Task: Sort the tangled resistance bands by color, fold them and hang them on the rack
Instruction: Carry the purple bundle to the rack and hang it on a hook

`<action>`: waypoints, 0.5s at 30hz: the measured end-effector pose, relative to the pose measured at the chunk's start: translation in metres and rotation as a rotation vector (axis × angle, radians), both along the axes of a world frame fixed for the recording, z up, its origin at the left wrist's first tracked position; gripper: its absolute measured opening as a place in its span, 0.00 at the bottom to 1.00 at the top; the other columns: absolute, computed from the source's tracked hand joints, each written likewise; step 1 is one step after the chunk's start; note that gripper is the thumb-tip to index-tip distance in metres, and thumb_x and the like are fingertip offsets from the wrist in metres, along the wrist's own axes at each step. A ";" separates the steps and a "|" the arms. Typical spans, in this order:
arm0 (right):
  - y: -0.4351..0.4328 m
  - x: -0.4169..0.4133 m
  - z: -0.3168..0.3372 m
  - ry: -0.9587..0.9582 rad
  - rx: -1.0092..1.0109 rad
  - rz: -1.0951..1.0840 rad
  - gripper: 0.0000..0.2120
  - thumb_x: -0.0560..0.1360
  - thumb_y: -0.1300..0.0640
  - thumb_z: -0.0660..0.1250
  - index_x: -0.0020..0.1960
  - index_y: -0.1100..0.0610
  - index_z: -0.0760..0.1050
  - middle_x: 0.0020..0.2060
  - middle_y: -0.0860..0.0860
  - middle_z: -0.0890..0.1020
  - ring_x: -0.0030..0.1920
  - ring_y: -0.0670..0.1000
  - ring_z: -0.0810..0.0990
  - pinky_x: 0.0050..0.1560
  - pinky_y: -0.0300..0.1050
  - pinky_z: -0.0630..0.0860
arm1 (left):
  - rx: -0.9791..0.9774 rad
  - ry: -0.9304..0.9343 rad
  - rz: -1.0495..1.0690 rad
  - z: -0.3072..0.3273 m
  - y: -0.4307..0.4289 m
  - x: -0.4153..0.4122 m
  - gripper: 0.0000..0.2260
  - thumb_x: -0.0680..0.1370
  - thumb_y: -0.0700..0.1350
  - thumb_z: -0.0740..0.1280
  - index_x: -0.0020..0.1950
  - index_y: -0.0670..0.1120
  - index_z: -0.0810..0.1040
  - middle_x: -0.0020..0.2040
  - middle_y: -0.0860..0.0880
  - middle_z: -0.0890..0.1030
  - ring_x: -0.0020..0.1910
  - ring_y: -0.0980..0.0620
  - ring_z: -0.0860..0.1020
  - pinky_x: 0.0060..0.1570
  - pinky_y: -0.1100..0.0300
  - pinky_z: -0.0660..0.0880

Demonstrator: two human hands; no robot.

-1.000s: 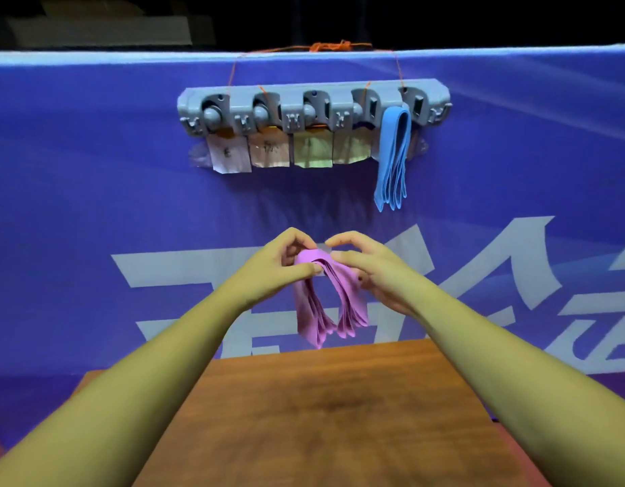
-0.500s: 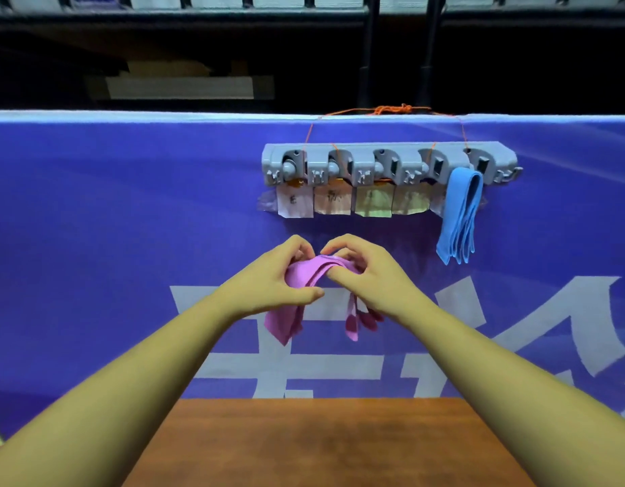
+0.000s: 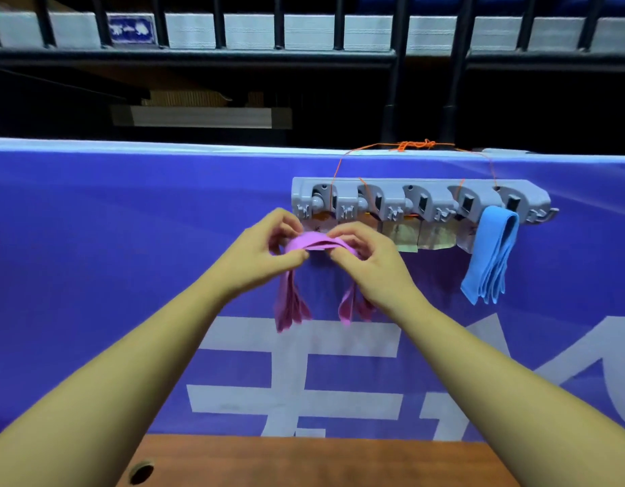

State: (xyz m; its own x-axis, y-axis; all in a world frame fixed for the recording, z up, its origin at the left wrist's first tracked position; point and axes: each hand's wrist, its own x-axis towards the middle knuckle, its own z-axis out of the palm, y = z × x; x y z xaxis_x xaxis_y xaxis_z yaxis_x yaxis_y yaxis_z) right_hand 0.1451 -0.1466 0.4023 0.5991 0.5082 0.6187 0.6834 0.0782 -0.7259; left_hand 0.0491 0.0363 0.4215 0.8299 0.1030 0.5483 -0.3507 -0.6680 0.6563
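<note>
Pink band (image 3: 317,243) partly behind right hand (image 3: 372,267)

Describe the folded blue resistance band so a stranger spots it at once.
A grey plastic hook rack hangs on the purple banner. The folded blue resistance band drapes from a hook near its right end. Its neighbours are pale paper tags; it is long and blue.
</note>
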 end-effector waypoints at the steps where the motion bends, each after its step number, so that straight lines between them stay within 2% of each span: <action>1: 0.006 0.001 0.008 0.007 0.030 0.004 0.07 0.74 0.60 0.68 0.51 0.51 0.79 0.45 0.48 0.85 0.49 0.49 0.82 0.51 0.44 0.78 | -0.005 -0.030 0.003 0.008 0.004 0.003 0.12 0.70 0.50 0.70 0.52 0.50 0.74 0.45 0.51 0.81 0.43 0.51 0.77 0.48 0.47 0.75; 4: 0.025 0.004 0.025 0.038 0.100 -0.020 0.08 0.75 0.61 0.67 0.52 0.51 0.79 0.44 0.49 0.84 0.46 0.49 0.82 0.49 0.43 0.78 | -0.030 -0.091 0.016 0.027 0.017 0.013 0.10 0.72 0.46 0.71 0.52 0.48 0.76 0.49 0.47 0.81 0.48 0.46 0.78 0.52 0.46 0.76; 6: 0.038 0.007 0.029 0.034 0.136 -0.056 0.09 0.76 0.61 0.66 0.53 0.52 0.79 0.44 0.49 0.84 0.47 0.50 0.83 0.49 0.41 0.78 | -0.032 -0.100 0.026 0.035 0.026 0.021 0.10 0.74 0.45 0.71 0.53 0.48 0.77 0.50 0.47 0.81 0.50 0.46 0.79 0.54 0.49 0.76; 10: 0.056 0.014 0.024 0.035 0.150 -0.112 0.11 0.76 0.63 0.65 0.56 0.52 0.78 0.44 0.47 0.84 0.46 0.44 0.82 0.44 0.33 0.75 | -0.032 -0.069 0.050 0.031 0.039 0.036 0.08 0.75 0.43 0.71 0.54 0.48 0.78 0.51 0.49 0.82 0.51 0.51 0.80 0.56 0.52 0.77; 12: 0.064 0.018 0.017 0.043 0.137 -0.135 0.13 0.76 0.64 0.64 0.56 0.51 0.78 0.45 0.45 0.84 0.46 0.41 0.81 0.46 0.34 0.75 | -0.024 -0.056 0.070 0.023 0.047 0.042 0.09 0.75 0.45 0.72 0.55 0.50 0.78 0.52 0.52 0.82 0.52 0.53 0.80 0.57 0.53 0.78; 15: 0.073 0.022 0.009 0.047 0.125 -0.174 0.15 0.76 0.64 0.63 0.58 0.50 0.78 0.50 0.43 0.83 0.52 0.42 0.81 0.54 0.41 0.78 | -0.055 -0.061 0.051 0.011 0.054 0.048 0.12 0.75 0.46 0.72 0.57 0.51 0.77 0.54 0.53 0.81 0.54 0.55 0.80 0.58 0.54 0.78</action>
State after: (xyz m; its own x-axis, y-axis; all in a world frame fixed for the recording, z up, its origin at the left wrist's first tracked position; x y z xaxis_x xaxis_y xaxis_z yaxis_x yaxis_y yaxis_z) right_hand 0.1674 -0.0739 0.4117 0.7011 0.3159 0.6393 0.6597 0.0532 -0.7497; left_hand 0.0972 0.0903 0.4325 0.7883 0.1756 0.5898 -0.3571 -0.6500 0.6708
